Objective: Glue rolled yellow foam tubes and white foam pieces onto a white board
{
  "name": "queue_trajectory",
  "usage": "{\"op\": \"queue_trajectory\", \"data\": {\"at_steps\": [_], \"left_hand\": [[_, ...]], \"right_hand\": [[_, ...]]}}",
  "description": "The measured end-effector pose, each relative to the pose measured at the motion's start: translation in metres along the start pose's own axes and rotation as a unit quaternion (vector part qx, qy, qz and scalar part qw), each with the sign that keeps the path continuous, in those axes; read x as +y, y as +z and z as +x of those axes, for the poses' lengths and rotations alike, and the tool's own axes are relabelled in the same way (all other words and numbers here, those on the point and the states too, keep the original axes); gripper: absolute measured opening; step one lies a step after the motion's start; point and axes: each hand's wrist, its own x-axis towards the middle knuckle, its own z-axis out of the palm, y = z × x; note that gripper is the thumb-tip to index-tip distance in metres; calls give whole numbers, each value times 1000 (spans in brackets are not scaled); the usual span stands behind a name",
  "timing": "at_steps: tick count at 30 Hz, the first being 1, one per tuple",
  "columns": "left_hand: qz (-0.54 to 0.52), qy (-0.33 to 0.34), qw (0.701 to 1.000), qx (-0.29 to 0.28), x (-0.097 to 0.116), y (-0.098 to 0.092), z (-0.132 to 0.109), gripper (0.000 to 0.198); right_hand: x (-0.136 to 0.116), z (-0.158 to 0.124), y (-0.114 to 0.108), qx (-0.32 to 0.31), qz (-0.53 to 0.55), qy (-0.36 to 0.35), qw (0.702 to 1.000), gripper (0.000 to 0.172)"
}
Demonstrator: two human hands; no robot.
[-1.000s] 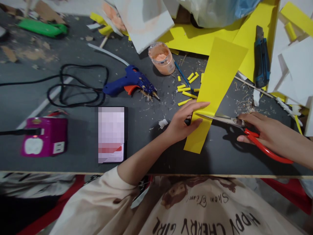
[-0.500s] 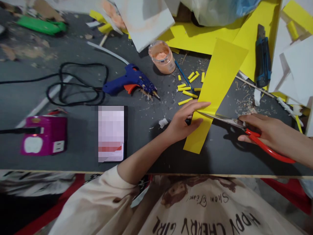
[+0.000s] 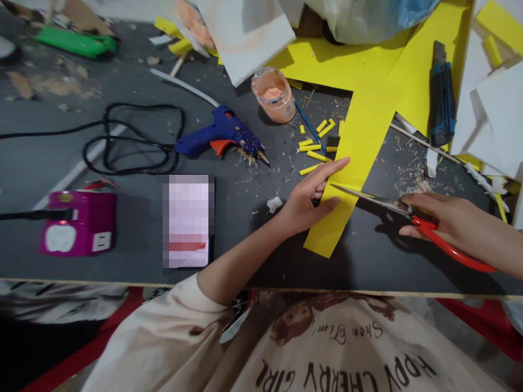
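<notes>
My left hand (image 3: 308, 198) grips the left edge of a yellow paper strip (image 3: 359, 144), thumb on top, index finger stretched along it, the other fingers curled at the edge and partly hidden. The strip slants from the yellow sheet at the back toward the table's front edge. In my right hand (image 3: 453, 218) is a pair of scissors (image 3: 378, 202) with red handles. The blades point left across the strip, just below my left index finger, and look nearly closed. A faint crease or cut line shows beside them; I cannot tell which.
Small yellow rolls (image 3: 309, 147) lie by a jar of peach-coloured paste (image 3: 273, 95). To the left are a blue glue gun (image 3: 223, 133), a phone (image 3: 190, 218) and a purple power adapter (image 3: 79, 223). A utility knife (image 3: 442, 98) rests on yellow sheet (image 3: 327, 62) at the back right.
My left index finger has lifted slightly up the strip. The strip's upper end now overlaps the yellow sheet behind it. The scissors have barely moved; the view has shifted a little.
</notes>
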Motion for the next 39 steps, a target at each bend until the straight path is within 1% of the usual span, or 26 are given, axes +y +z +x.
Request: {"op": "queue_trajectory", "data": {"at_steps": [5,8,13,19,24,28,36,39], "left_hand": [[-25,-37,999,-18,0,-1,-1,66],[-20,-32,999,-18,1,-1,0,70],[-34,-17,999,-24,2,0,0,67],[-43,-41,997,-42,0,1,-2,70],[-23,-30,999,-36,-1,2,-2,69],[-9,-28,999,-39,1,2,-2,68],[-35,-47,997,-45,-1,1,-3,70],[-19,-37,998,-40,-2,1,-3,69]], "right_hand": [[-1,-1,-1,-3,-2,-2,1000,58],[-1,-2,-1,-3,-3,0,1000,57],[-3,-2,-4,-20,-15,12,1000,56],[-4,-1,-4,-21,6,12,1000,53],[-6,0,-4,-26,16,7,1000,51],[-6,-1,-3,-26,3,9,1000,56],[-4,-3,-4,-13,-16,6,1000,61],[-3,-4,-4,-9,-27,4,1000,61]]}}
